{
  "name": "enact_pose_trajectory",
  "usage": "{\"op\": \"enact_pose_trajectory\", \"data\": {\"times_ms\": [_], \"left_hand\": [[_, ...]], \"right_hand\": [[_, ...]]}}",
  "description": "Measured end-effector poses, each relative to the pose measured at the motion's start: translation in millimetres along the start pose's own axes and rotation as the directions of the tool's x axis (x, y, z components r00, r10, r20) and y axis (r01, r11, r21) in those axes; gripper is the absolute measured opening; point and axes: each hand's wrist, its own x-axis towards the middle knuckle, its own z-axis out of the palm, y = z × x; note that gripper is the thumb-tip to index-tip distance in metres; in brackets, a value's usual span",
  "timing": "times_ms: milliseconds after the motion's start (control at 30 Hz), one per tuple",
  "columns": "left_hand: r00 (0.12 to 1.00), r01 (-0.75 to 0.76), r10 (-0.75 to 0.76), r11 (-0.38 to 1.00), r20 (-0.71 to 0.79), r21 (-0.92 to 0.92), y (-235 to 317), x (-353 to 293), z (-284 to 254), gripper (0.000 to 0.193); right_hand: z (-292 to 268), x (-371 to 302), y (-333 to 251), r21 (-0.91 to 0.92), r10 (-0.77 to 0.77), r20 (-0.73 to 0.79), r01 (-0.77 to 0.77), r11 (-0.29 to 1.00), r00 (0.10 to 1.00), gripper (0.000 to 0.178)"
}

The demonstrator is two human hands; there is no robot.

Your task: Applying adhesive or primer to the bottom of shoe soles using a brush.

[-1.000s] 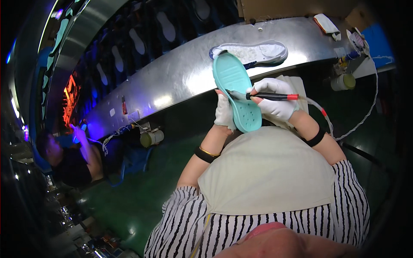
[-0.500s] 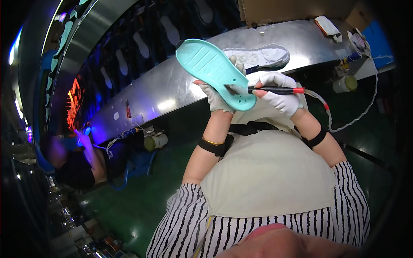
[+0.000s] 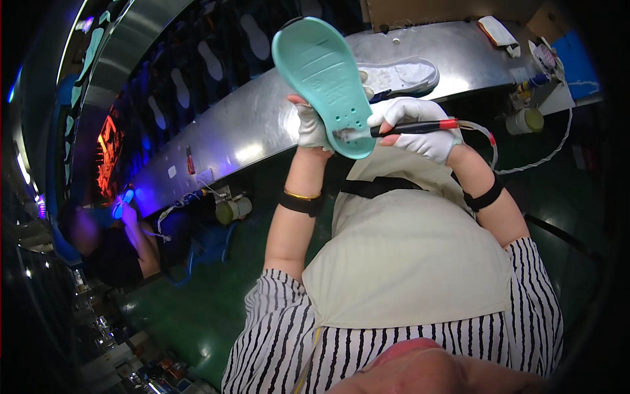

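My left hand (image 3: pixel 312 126), in a white fingertip-less glove, holds up a turquoise shoe sole (image 3: pixel 318 59) from beneath and its left side. The sole stands tilted, with grooves, small holes near its lower end and a dark tip on top. My right hand (image 3: pixel 426 134), gloved likewise, is closed around a brush (image 3: pixel 410 127) with a black handle and a red end. A pale tube runs out of that end. The brush's bristles lie against the lower part of the sole. Just behind the sole, a white shoe (image 3: pixel 410 75) lies on the metal bench (image 3: pixel 252 134), partly covered by it.
A folded white cloth (image 3: pixel 499 34) lies at the bench's right end. A lidded pot (image 3: pixel 524 121) hangs below the edge there, another pot (image 3: pixel 233 209) further left. Beyond the bench, several pale sole shapes (image 3: pixel 210 60) line a dark rack. At left sits a co-worker (image 3: pixel 121 249).
My left hand has raised the sole and turned it more upright, shifting slightly left. The brush has moved with my right hand a little left and up, toward the sole's lower end.
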Motion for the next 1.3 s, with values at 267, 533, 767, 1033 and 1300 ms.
{"op": "enact_pose_trajectory", "data": {"times_ms": [267,533,767,1033,1300], "left_hand": [[0.892,0.325,-0.36,0.931,0.273,0.165,16,13,0,0.094],[0.84,0.52,-0.531,0.726,-0.114,0.45,19,23,-11,0.086],[0.839,0.534,-0.542,0.8,-0.053,0.273,22,23,-10,0.071],[0.959,-0.276,0.273,0.961,0.077,0.025,61,12,-17,0.074],[0.942,0.318,-0.214,0.811,0.257,-0.492,-6,-9,-12,0.07]], "right_hand": [[-20,7,-12,0.038,0.037,0.329,-0.052,0.998,0.944,0.016],[-15,14,-6,-0.162,0.046,0.37,0.015,0.987,0.928,0.01],[-22,17,-2,-0.135,-0.063,0.253,0.1,0.986,0.965,0.011],[-36,19,-29,-0.133,-0.121,0.033,0.124,0.983,0.992,0.013],[-20,20,-15,-0.127,-0.026,-0.372,-0.023,0.992,0.928,0.014]]}}
